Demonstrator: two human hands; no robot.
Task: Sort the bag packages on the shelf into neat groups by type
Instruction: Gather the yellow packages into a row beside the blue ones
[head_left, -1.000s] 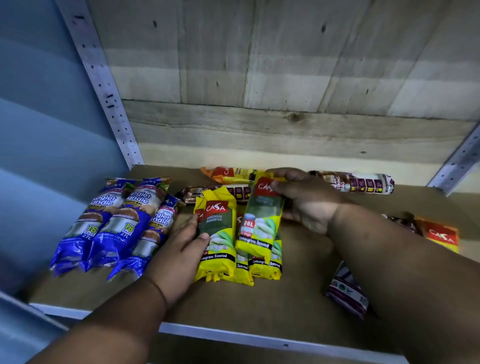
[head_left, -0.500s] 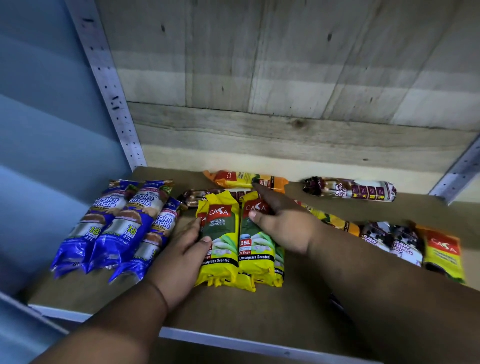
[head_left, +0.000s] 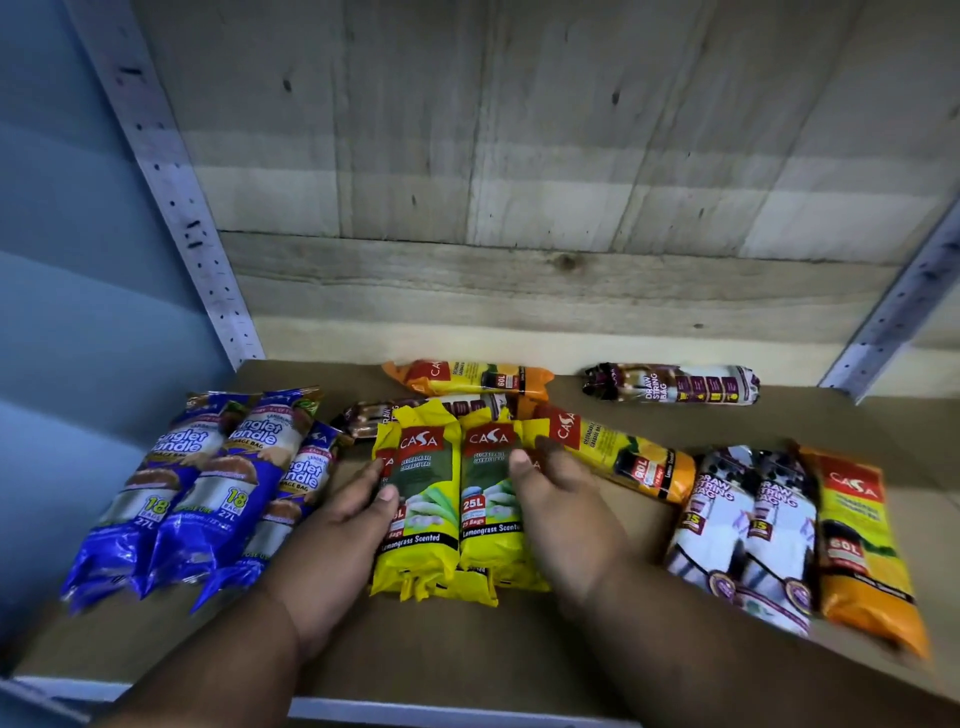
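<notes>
The right hand (head_left: 558, 512) had slid from atop the yellow packs (head_left: 447, 499) to their right side; the left hand (head_left: 345, 525) stayed at their left. Both lay open, seemingly pressing the packs together mid-shelf (head_left: 467, 660).

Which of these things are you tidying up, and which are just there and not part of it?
Part of the job:
- blue packs
- yellow packs, between left hand and right hand
- orange packs
- white drawstring packs
- shelf board

Just there:
- wooden back wall
- metal uprights
- blue side wall
</notes>
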